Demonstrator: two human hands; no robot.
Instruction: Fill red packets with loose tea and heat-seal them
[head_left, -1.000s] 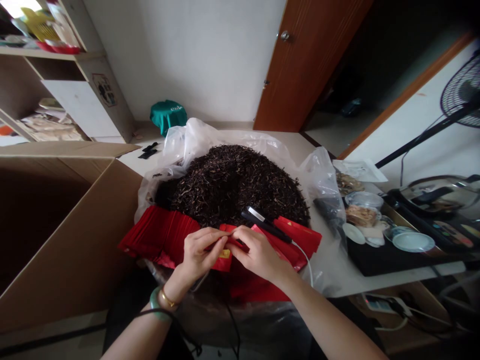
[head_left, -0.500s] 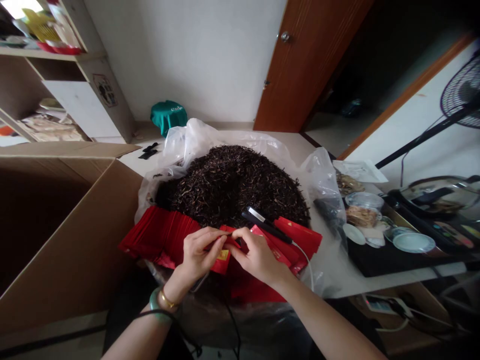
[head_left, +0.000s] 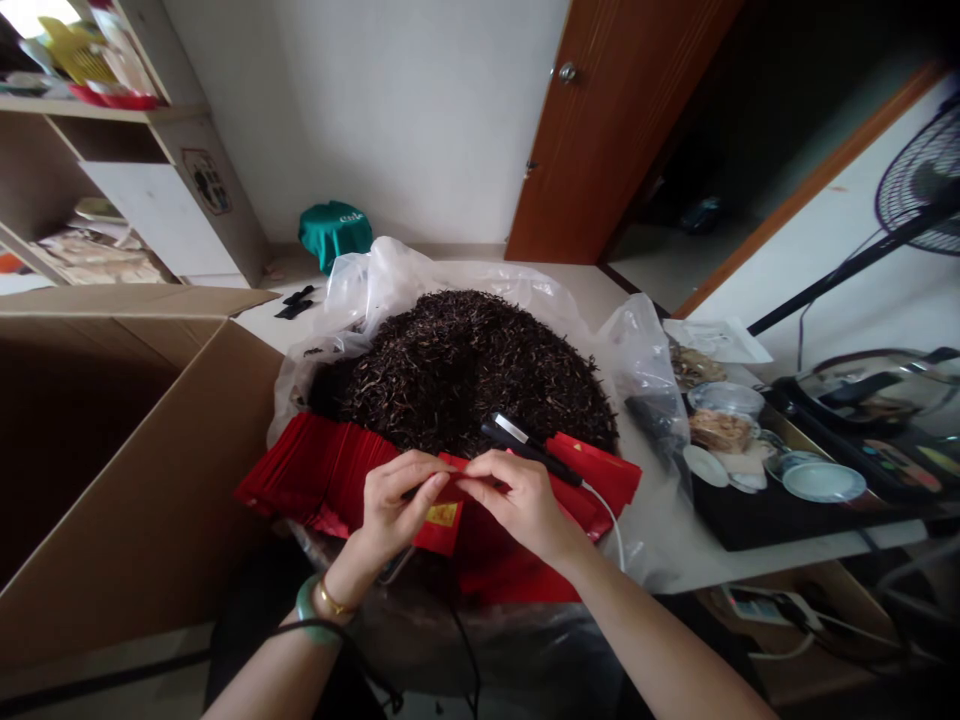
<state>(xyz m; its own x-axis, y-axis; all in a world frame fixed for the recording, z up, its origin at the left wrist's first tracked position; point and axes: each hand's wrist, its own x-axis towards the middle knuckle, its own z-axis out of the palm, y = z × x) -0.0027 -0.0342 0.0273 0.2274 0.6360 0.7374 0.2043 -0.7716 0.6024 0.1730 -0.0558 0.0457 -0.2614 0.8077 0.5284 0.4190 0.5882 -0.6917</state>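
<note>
Between my hands is a small red packet with a gold label, upright below my fingers. My left hand pinches its top edge from the left, thumb against forefinger. On the right, my right hand pinches the same edge, the fingertips of both hands almost meeting. A dense row of red packets lies left of my left hand. More red packets lie to the right, partly under a black stick-shaped device with a pale plate and a white cord. Behind stands a heap of dark dried tea leaves.
Clear plastic sheeting surrounds the heap. An open cardboard box stands at the left. At the right are a plastic tub, white lids and a black tray. A fan stands beyond.
My fingertips have drawn together and flattened along the packet's top edge. At the earlier moment the right hand's fingers were more curled and the edge was tilted. The view has shifted slightly.
</note>
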